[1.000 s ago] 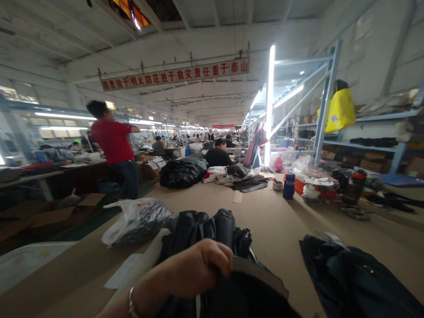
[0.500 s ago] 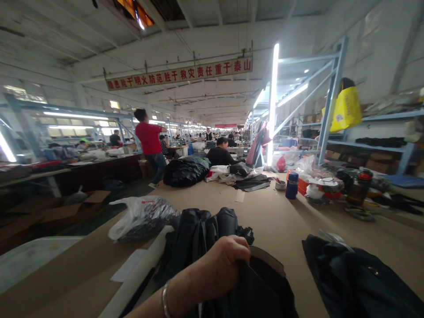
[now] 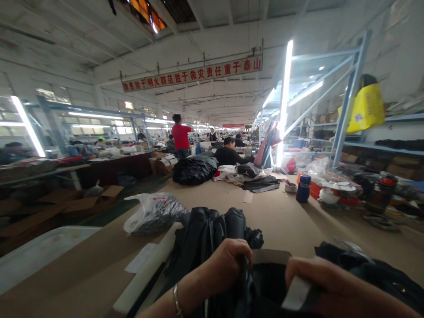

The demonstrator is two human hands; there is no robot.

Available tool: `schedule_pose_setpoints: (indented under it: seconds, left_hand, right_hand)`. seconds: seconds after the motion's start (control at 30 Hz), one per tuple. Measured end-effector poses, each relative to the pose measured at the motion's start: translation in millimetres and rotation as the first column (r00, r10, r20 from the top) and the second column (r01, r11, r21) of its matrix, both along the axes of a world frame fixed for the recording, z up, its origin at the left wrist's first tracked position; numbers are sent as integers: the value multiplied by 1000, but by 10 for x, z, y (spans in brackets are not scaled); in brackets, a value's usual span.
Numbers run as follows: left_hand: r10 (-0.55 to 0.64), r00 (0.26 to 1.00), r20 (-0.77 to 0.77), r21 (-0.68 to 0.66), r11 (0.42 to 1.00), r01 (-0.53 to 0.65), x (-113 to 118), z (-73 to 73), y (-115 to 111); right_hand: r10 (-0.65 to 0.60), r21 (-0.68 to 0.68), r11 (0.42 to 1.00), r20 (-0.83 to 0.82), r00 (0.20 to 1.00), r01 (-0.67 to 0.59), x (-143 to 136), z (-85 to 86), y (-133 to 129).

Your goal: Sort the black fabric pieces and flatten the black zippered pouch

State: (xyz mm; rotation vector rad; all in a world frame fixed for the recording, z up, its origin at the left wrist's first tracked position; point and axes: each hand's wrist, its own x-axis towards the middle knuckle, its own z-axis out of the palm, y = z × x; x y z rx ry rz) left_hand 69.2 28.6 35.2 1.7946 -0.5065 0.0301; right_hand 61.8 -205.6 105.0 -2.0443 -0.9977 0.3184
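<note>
A bunched pile of black fabric (image 3: 202, 234) lies on the brown table (image 3: 274, 225). My left hand (image 3: 228, 265), with a bracelet at the wrist, is closed on the edge of a black fabric piece (image 3: 266, 282) in front of the pile. At the right of that piece my right hand (image 3: 314, 276) is closed, with a small white tag or strip (image 3: 297, 293) at its fingers; the black fabric is right beside and below it. The lower parts of both hands run out of the frame.
A clear plastic bag (image 3: 155, 214) and a pale roll (image 3: 149, 269) lie on the left. Dark fabric (image 3: 374, 265) is at the right, a blue flask (image 3: 303, 188) and clutter farther back. A black bundle (image 3: 194, 169) sits at the far edge. People work beyond.
My right hand has come into view from the right, beside the fabric. My left hand still grips the black fabric. The whole view has shifted, so things appear farther right.
</note>
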Motion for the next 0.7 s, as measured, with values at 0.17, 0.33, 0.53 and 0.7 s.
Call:
schedule_pose_setpoints:
  seconds: [0.17,0.33,0.53,0.7]
  left_hand:
    - [-13,993,-117,-103,995,1,-73,8,-11]
    - [-173,962,-213,-160,977,140,-198,43,-118]
    - [-224,931,-288,-453,888,73,-178,-29,-241]
    - [-240,908,-345,-550,835,11,-139,-74,-334]
  right_hand:
    - [54,-140,989,12,998,-52,97,-27,-88]
    - [92,-193,978,20,996,-86,171,-296,39]
    - [-121,-159,980,-16,993,117,355,-655,88]
    - [35,108,994,-137,990,-20,362,-704,196]
